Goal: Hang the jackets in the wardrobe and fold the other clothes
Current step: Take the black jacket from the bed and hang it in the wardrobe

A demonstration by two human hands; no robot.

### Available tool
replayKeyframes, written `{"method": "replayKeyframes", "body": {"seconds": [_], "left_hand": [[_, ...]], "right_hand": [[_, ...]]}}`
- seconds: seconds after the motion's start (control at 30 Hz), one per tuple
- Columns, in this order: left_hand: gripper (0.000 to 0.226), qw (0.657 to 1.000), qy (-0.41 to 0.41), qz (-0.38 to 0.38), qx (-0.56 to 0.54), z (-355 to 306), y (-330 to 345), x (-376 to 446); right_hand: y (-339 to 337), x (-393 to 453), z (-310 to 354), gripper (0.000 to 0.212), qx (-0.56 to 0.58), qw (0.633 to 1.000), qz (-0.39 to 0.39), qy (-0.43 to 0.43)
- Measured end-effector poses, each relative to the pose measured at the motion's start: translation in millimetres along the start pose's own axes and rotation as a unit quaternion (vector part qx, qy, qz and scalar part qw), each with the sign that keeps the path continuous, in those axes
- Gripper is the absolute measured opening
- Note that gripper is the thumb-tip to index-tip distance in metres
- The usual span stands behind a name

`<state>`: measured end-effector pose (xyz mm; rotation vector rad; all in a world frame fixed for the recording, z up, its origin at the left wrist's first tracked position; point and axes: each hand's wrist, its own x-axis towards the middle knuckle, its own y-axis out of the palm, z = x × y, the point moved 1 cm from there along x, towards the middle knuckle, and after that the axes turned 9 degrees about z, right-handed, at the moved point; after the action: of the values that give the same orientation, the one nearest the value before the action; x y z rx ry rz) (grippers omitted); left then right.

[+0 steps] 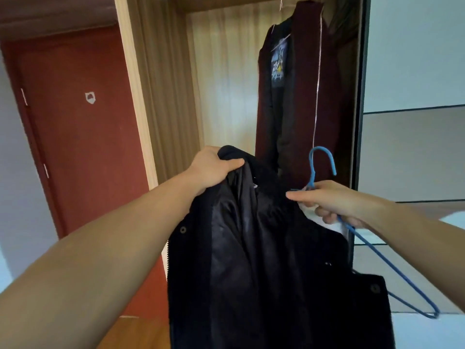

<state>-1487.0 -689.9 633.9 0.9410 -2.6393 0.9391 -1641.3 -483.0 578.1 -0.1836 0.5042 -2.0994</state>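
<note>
Two hands hold one dark jacket [264,260] and one blue hanger [382,258].

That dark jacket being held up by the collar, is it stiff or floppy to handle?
Probably floppy: the dark jacket sags in folds below the left hand gripping its collar. Its shiny lining looks slippery, so it may slide on the thin blue hanger in the right hand.
</note>
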Motion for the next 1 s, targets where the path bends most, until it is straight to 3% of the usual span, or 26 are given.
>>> {"method": "replayKeyframes", "body": {"seconds": [0.07, 0.17, 0.53, 0.8, 1.0], "left_hand": [[0.014, 0.999, -0.023, 0.017, -0.023, 10.0, 12.4, -13.0], [0.016, 0.996, -0.042, 0.067, 0.042, 31.4, 36.8, -32.4], [0.015, 0.988, -0.047, 0.096, 0.113, 45.5, 38.4, -25.7], [0.022, 0.989, -0.073, 0.024, 0.123, 50.9, -25.3, -16.4], [0.015, 0.984, -0.003, 0.032, 0.178, 45.1, -38.3, -35.6]], "right_hand": [[10.5, -3.4, -12.1, 0.041, 0.066, 0.997, -0.033, -0.022], [24.0, -5.4, -28.4, 0.046, 0.148, 0.983, -0.082, -0.065], [36.4, -20.6, -79.2, 0.064, 0.324, 0.936, -0.072, -0.118], [72.6, -10.4, -113.4, 0.061, 0.161, 0.98, -0.078, -0.082], [117.4, 0.4, -65.0, 0.06, -0.077, 0.993, -0.061, -0.073]]}}
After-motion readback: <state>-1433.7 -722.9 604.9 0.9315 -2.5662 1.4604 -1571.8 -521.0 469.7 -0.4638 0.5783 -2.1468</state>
